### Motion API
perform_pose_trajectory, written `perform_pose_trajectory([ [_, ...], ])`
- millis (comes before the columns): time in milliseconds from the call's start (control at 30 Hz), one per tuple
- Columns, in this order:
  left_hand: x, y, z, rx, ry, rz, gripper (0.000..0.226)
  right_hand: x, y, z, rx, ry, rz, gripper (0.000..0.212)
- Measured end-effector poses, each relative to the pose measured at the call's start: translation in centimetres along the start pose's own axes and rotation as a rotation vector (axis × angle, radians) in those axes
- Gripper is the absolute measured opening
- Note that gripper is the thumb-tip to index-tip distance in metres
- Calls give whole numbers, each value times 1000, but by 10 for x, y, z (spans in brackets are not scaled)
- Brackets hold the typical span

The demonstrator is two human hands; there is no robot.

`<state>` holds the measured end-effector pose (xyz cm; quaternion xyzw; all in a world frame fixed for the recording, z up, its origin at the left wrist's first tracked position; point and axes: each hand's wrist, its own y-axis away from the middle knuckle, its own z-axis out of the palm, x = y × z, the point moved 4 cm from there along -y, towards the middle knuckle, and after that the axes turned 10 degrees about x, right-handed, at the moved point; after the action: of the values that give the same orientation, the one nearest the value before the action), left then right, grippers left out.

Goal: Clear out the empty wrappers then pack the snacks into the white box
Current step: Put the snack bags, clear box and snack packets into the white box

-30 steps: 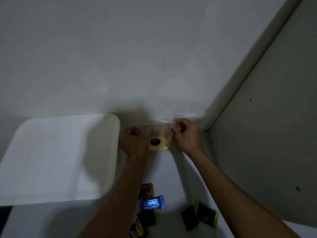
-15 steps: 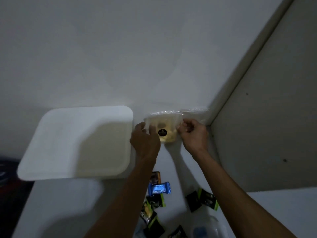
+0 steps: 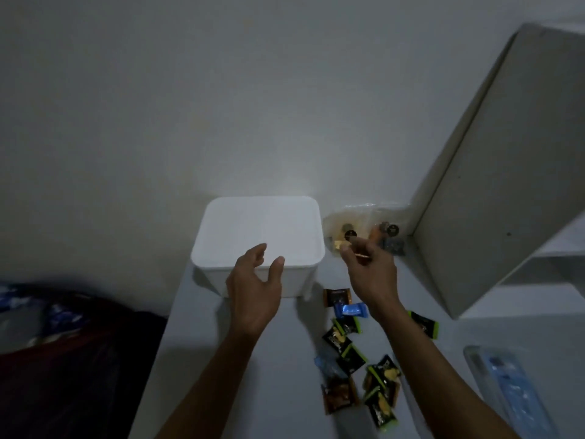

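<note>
The white box [image 3: 258, 236] stands on the white table against the wall, its top covered by a flat white lid. My left hand [image 3: 254, 289] hovers over its front edge with fingers spread and holds nothing. My right hand [image 3: 372, 270] hangs just right of the box with loosely curled fingers, a little in front of clear plastic bags [image 3: 361, 224] with yellowish contents that lie against the wall. Small snack packs lie nearer to me: a brown one [image 3: 337, 296], a blue one [image 3: 351, 309] and several black-and-green ones [image 3: 342, 339].
A tall beige cabinet panel [image 3: 493, 185] closes off the right side behind the bags. A clear case with blue contents [image 3: 512, 391] lies at the bottom right. Dark cloth [image 3: 63, 350] fills the space left of the table edge.
Both hands have let go of the clear bag, which now rests by the wall. They have drawn back toward me, the left one over the box. The view has tilted down and left.
</note>
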<state>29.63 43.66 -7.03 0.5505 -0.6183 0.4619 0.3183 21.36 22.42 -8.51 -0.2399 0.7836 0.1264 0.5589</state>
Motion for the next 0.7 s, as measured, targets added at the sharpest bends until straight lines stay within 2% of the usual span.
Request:
perform_pose_trajectory([
  [100,-23,-1,-44,20,-42,-20,46,-2,37,8,-10,18,6,39],
  [233,-48,-27,-59,50,-89,-43,52,-3,43,27,1,43,9,48],
  [433,-71,-91,-41,74,-149,-42,62,-5,8,70,-7,35,37,61],
  [700,-137,-174,-1,-56,-428,-66,82,22,-52,131,-32,141,94,69],
])
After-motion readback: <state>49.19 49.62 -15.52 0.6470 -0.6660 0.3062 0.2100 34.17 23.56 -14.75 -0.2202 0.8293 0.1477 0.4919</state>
